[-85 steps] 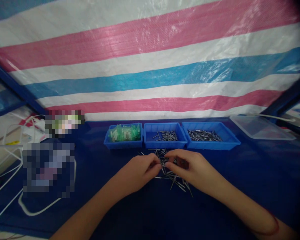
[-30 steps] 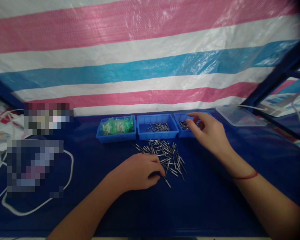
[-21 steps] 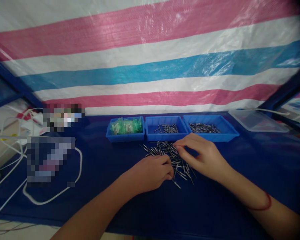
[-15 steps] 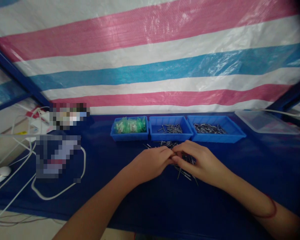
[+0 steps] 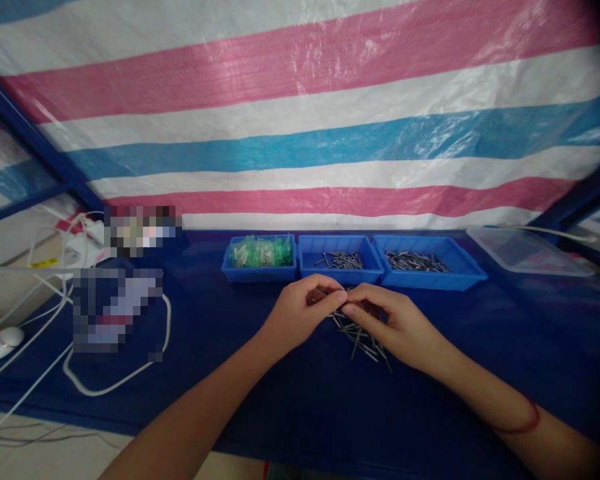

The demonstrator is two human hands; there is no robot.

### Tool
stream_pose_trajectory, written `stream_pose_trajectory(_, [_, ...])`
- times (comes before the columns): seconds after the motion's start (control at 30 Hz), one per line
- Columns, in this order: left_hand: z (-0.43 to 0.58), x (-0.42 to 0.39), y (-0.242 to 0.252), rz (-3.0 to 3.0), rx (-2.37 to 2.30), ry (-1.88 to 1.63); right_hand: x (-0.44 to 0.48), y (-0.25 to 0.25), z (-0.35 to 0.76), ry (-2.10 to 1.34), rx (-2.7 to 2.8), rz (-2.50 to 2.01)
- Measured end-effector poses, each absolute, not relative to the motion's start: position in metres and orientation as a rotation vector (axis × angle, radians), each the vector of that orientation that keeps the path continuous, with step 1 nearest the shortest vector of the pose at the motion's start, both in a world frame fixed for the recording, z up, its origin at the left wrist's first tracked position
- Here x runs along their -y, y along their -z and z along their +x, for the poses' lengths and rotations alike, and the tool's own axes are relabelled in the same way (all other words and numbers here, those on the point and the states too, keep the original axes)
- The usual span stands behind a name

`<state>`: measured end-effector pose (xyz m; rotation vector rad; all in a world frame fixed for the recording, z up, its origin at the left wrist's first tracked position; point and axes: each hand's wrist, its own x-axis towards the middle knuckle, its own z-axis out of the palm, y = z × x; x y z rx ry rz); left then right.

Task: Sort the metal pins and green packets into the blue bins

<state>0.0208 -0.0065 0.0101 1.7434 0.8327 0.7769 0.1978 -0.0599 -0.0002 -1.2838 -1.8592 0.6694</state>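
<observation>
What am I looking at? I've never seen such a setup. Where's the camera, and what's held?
There is no machine: these are a person's bare left hand and right hand, seen by one head-worn camera looking forward and down. The fingers meet over loose thin metal rods on a dark blue table. Anything pinched there is too small to make out. Beyond them stand a left bin with green packets, then a middle bin and right bin with more metal pieces. A striped sheet hangs behind.

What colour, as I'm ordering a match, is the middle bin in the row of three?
The middle bin is blue, as the head view shows.
</observation>
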Motion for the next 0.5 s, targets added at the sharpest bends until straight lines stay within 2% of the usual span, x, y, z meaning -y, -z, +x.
stream_pose_trajectory(0.27, [0.0231, 0.0076, -0.0145, 1.725, -0.801, -0.842, 0.054, 0.0059, 0.2047, -0.768, 1.852, -1.261])
stream_pose_trajectory(0.5, [0.0218, 0.0089, -0.0157, 1.88, -0.874, -0.929, 0.0529, 0.0063, 0.2057, -0.667, 1.687, -1.197])
